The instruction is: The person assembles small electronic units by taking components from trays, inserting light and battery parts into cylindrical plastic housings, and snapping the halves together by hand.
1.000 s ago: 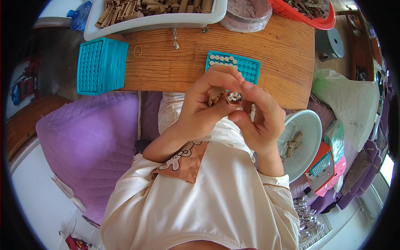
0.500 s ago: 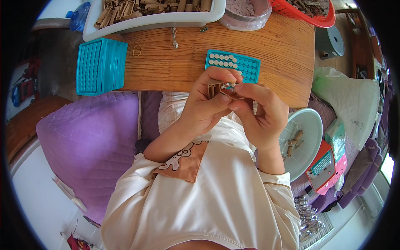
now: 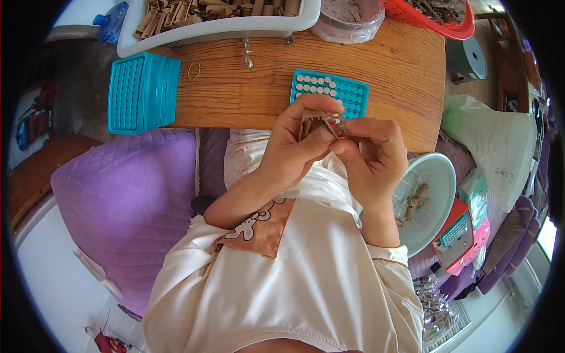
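Above my lap, at the table's near edge, my left hand (image 3: 292, 144) grips a small brown plastic casing (image 3: 310, 122) between thumb and fingers. My right hand (image 3: 376, 154) is closed in a pinch at the casing's right side, its thumb and forefinger on a small shiny metal-looking part (image 3: 339, 122). Whether that part is joined to the casing I cannot tell. Just beyond my fingers lies a teal tray (image 3: 359, 88) with round pegs or pockets, and rows of white round pieces (image 3: 318, 80) fill its left part.
A white bin (image 3: 235, 26) of brown casings stands at the back, beside a plastic-wrapped bowl (image 3: 344, 32) and a red basket (image 3: 435, 23). Stacked teal trays (image 3: 144, 94) are at the left. A rubber band (image 3: 193, 71) lies nearby. Right of my lap stands a pale basin (image 3: 432, 203) holding a few brown pieces.
The brown casing has tilted and turned in my left hand. My right fingers have drawn slightly right, and the shiny part now shows more between the hands.
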A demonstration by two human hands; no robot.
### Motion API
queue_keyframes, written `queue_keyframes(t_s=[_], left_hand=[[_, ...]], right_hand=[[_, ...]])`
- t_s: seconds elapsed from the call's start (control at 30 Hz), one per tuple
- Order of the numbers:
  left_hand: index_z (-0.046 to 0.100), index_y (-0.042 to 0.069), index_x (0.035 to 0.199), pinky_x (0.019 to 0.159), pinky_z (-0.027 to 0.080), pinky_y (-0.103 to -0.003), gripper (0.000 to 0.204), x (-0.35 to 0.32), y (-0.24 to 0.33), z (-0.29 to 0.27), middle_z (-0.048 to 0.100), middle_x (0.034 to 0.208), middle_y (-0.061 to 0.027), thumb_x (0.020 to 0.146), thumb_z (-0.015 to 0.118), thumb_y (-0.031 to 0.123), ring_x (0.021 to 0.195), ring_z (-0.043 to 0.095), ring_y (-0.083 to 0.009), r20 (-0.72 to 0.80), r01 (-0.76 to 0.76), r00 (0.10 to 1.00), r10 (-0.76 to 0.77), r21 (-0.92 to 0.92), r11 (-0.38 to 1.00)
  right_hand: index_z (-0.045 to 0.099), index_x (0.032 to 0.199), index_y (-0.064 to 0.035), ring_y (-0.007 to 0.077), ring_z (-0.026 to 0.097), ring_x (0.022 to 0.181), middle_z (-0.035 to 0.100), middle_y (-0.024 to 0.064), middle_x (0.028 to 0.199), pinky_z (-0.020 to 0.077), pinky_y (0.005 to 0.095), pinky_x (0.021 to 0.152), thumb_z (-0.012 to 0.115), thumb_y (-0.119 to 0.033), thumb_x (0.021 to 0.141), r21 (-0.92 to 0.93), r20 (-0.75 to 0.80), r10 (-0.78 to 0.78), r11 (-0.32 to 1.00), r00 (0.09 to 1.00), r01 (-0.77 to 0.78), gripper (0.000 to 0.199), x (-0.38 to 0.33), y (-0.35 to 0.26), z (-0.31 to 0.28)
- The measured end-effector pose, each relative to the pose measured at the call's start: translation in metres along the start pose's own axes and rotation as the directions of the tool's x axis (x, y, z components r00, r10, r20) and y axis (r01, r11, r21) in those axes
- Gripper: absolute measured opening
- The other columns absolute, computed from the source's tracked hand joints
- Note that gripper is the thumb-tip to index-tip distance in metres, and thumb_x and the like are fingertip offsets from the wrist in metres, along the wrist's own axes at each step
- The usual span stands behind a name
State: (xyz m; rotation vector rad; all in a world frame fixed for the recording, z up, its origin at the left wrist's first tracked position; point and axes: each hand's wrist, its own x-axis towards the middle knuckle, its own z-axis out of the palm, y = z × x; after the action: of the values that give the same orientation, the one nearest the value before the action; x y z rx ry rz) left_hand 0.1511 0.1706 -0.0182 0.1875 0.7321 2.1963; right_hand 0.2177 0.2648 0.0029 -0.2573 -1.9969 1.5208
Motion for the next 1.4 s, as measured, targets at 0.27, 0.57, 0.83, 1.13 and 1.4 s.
queue_keyframes(t_s=[0.27, 0.57, 0.83, 1.13, 1.4], left_hand=[[0.043, 0.001, 0.106, 0.039, 0.022, -0.017, 0.042, 0.004, 0.007, -0.015, 0.044, 0.067, 0.0033, 0.087, 0.032, 0.038, 0.041, 0.027, -0.0024, 0.227, 0.134, 0.970, -0.092, -0.178, 0.975], [0.039, 0.003, 0.112, 0.068, 0.040, -0.020, 0.036, 0.005, 0.004, -0.002, 0.054, 0.092, -0.0086, 0.088, 0.041, 0.030, 0.079, 0.049, -0.0091, 0.002, -0.189, 0.979, 0.202, 0.364, 0.912], [0.036, 0.001, 0.114, 0.081, 0.045, -0.031, 0.040, 0.004, 0.009, -0.010, 0.049, 0.111, -0.0152, 0.083, 0.051, 0.021, 0.100, 0.050, -0.0223, 0.137, -0.133, 0.986, 0.097, 0.282, 0.950], [0.040, 0.000, 0.113, 0.079, 0.045, -0.030, 0.039, 0.005, 0.008, -0.011, 0.052, 0.107, -0.0137, 0.082, 0.053, 0.018, 0.096, 0.052, -0.0196, 0.096, -0.105, 0.992, 0.078, 0.322, 0.941], [0.041, 0.000, 0.115, 0.076, 0.044, -0.023, 0.036, 0.005, 0.015, -0.012, 0.052, 0.107, -0.0112, 0.082, 0.052, 0.009, 0.091, 0.053, -0.0123, 0.008, -0.022, 1.000, 0.021, 0.304, 0.952]], right_hand=[[0.046, 0.088, 0.0031, 0.0130, 0.058, 0.073, 0.055, 0.0090, 0.082, 0.0477, 0.0208, 0.063, 0.055, 0.006, 0.076, -0.018, 0.003, 0.199, 0.980, 0.980, -0.199, 0.015, -0.006, -0.007, 0.002], [0.054, 0.082, 0.0012, 0.0093, 0.056, 0.056, 0.059, 0.0068, 0.071, 0.0442, 0.0189, 0.049, 0.060, 0.006, 0.071, -0.042, -0.161, 0.094, 0.994, 0.983, -0.101, 0.014, 0.000, -0.004, 0.013], [0.056, 0.080, 0.0000, 0.0083, 0.052, 0.052, 0.059, 0.0064, 0.069, 0.0409, 0.0188, 0.046, 0.062, 0.005, 0.070, -0.116, -0.141, 0.011, 0.993, 0.990, -0.028, 0.013, -0.002, -0.004, 0.013], [0.056, 0.079, 0.0002, 0.0108, 0.053, 0.054, 0.058, 0.0067, 0.068, 0.0415, 0.0196, 0.046, 0.062, 0.004, 0.070, -0.144, -0.143, -0.006, 0.990, 0.990, -0.015, 0.011, -0.001, -0.003, 0.012], [0.059, 0.084, -0.0014, 0.0114, 0.053, 0.061, 0.053, 0.0075, 0.079, 0.0412, 0.0214, 0.048, 0.059, 0.005, 0.070, -0.295, 0.035, -0.061, 0.953, 0.997, 0.069, 0.015, 0.004, 0.002, 0.013]])
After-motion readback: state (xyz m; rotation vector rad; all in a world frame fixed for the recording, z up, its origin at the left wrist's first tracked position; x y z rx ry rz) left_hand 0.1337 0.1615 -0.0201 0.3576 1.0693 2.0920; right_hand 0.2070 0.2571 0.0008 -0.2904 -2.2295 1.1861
